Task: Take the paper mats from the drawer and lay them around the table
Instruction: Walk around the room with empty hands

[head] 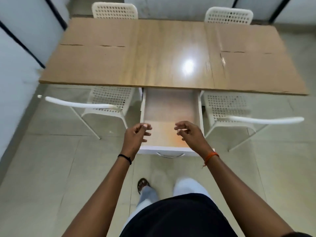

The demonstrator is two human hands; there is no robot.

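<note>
the drawer [171, 117] stands pulled out from under the table [171, 53]. both hands hover over its front end, the left hand [136, 135] and right hand [189, 133] with fingers loosely curled, apart, holding nothing. 4 brown paper mats lie on the table, 2 at the left end [95, 48], 2 at the right [253, 55]. 4 white chairs [109, 103] stand around it.

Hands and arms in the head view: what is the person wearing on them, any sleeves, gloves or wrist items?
Both forearms are bare, with no sleeves or gloves in view. The left hand has a thin black band round its wrist. The right hand has an orange thread band round its wrist, with a loose end hanging from it. No rings or watch are visible.
</note>
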